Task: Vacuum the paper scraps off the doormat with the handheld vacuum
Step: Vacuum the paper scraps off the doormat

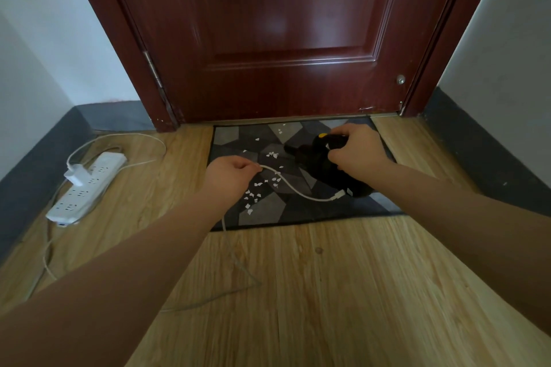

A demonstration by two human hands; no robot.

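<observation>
A power strip [86, 185] lies on the floor at left. The left hand [229, 173] pinches the white cable [293, 188] over the doormat [268, 208], among paper scraps [253, 195]. The right hand's [354, 149] fingers [338, 155] curl around the black vacuum [328, 170], which sits on the mat.

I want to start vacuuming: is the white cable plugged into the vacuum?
Plugged in: the white cable's connector meets the handheld vacuum's rear end.

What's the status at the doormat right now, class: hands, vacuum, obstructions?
Left hand pinches white cable. Right hand grips black vacuum on doormat. Paper scraps still scattered; cable lies across them.
</observation>
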